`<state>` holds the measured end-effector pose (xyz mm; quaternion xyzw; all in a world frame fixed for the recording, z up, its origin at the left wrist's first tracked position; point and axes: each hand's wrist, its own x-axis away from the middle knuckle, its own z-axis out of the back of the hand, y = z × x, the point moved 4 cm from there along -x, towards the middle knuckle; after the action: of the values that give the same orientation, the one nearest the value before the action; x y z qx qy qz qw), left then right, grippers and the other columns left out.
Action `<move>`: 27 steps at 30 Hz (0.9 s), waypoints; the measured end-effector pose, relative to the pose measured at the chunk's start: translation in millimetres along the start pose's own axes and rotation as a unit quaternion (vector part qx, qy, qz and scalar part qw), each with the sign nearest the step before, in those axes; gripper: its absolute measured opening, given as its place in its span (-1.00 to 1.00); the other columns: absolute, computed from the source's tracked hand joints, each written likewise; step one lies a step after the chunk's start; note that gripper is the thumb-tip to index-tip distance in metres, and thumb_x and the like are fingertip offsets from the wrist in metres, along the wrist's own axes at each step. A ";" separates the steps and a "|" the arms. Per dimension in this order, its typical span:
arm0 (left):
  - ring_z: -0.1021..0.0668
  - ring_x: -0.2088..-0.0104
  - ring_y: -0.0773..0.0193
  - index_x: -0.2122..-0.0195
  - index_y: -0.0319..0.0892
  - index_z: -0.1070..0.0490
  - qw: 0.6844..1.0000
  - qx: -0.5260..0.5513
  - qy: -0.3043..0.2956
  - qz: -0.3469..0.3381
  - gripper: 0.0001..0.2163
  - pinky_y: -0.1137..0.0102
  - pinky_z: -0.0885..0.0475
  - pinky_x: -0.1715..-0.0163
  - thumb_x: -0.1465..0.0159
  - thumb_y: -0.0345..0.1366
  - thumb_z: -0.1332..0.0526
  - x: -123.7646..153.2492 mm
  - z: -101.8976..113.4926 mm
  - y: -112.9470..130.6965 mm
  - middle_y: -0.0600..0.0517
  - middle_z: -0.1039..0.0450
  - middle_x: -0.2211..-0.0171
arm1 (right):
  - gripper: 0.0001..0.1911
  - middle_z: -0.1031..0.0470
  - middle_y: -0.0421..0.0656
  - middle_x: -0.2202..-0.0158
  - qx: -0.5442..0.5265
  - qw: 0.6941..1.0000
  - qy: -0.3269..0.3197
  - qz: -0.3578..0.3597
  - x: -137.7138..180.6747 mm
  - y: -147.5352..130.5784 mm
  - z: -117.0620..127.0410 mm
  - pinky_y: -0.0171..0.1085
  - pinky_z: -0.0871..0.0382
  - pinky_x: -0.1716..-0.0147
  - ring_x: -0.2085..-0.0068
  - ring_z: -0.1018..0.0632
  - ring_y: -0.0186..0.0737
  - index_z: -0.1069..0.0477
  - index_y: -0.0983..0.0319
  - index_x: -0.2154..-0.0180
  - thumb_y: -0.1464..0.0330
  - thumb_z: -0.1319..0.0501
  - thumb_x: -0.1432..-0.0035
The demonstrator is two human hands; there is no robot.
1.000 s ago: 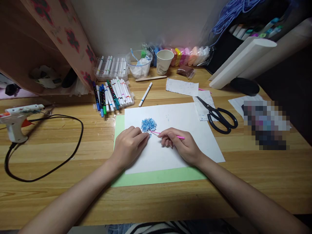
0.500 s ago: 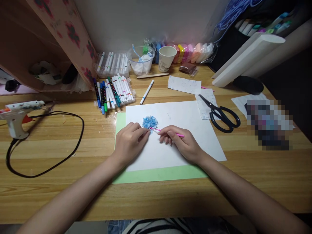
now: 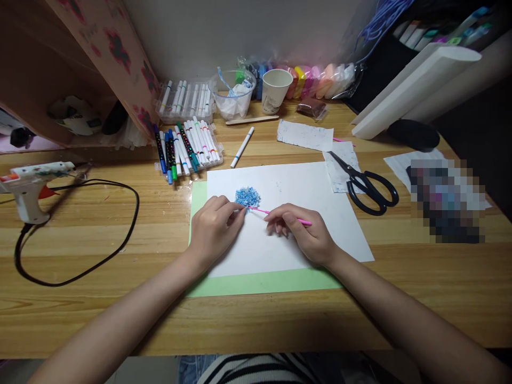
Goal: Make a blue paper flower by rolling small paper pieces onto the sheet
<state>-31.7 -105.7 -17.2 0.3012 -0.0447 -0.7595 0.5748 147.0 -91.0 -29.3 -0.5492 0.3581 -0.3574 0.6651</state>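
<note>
A small blue crumbly clump (image 3: 247, 196) lies on a white sheet (image 3: 304, 192) that rests on a light green sheet (image 3: 256, 282). My right hand (image 3: 304, 234) pinches a thin pink stick (image 3: 280, 215), whose tip touches the clump's lower edge. My left hand (image 3: 214, 229) rests on the paper just left of the clump, fingers curled and fingertips pressed together near the stick's tip. Whether anything sits between those fingertips is hidden.
Black scissors (image 3: 368, 184) lie on paper scraps at the right. Markers (image 3: 186, 149) and a loose pen (image 3: 242, 147) lie behind the sheet, with a paper cup (image 3: 276, 89), a plastic bowl (image 3: 232, 98) and clay packs. A glue gun (image 3: 30, 184) with its black cord (image 3: 80, 266) sits far left.
Both hands stay at the blue clump with the pink stick. The view has shifted slightly, so everything sits a little higher in the frame.
</note>
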 end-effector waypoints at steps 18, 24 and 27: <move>-0.40 0.46 0.34 0.38 -0.18 -0.48 1.000 -0.015 0.004 0.004 -0.85 0.42 -0.24 0.45 -0.27 -0.31 -0.15 -0.3 -0.5 1.6 0.06 -0.42 0.52 | -0.69 -0.50 -0.14 0.35 0.107 0.993 -0.044 0.025 -3.2 -2.7 -5.0 -0.25 -0.36 0.29 0.34 -0.49 -0.30 -0.43 0.21 0.18 0.26 0.04 -0.34; -0.41 0.45 0.33 0.39 -0.18 -0.46 1.000 -0.027 0.008 0.002 -0.85 0.43 -0.22 0.47 -0.27 -0.31 -0.15 0.4 -0.6 1.9 0.05 -0.43 0.51 | -0.70 -0.50 -0.14 0.35 0.122 0.991 -0.047 0.034 -3.3 -3.5 -6.2 -0.24 -0.38 0.28 0.33 -0.50 -0.28 -0.43 0.21 0.17 0.26 0.05 -0.34; -0.40 0.46 0.34 0.39 -0.18 -0.46 1.000 -0.019 0.003 0.004 -0.85 0.42 -0.22 0.47 -0.28 -0.30 -0.14 0.5 -0.6 2.7 0.06 -0.42 0.52 | -0.70 -0.51 -0.13 0.35 0.135 0.989 -0.045 0.038 -2.8 -2.9 -6.3 -0.24 -0.39 0.28 0.32 -0.51 -0.28 -0.42 0.21 0.17 0.26 0.05 -0.34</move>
<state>-29.1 -106.9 -16.8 0.2920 -0.0302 -0.7569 0.5839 139.9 -91.9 -27.1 -0.4558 0.2963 -0.3518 0.7620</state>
